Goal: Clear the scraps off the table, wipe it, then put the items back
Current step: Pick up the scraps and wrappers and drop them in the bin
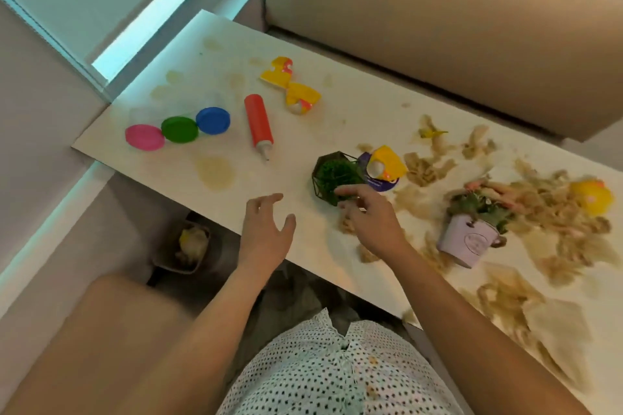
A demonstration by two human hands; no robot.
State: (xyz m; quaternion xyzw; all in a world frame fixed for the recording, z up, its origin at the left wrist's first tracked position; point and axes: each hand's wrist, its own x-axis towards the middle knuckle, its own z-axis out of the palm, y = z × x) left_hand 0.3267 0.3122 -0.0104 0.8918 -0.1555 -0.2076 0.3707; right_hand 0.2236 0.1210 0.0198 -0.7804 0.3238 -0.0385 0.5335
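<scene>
White table runs slantwise from the upper left to the lower right, with pale brown stains on its left half. Behind its far edge stands a beige sofa, with only a narrow gap between the two. At the left end is a wall with a lit strip.

On the left part lie three lids in a row, touching one another: pink, green and blue. Just right of them lies a red tube, tip toward the near edge, and behind it a yellow wrapper. Below the near edge a bin stands on the floor with some scraps in it.

The left hand hovers over the near edge with fingers spread and holds nothing. The table in front of it is bare up to the tube.

The right hand reaches to a green plant in a black wire pot; its forefinger lies on the plant's near side and the other fingers are half bent. It is blurred, so I cannot tell if it grips anything. A tape roll touches the plant on the right.

Beige scraps cover the right part of the table up to its near edge. Among them stand a lilac pot, tilted, and a yellow duck.
</scene>
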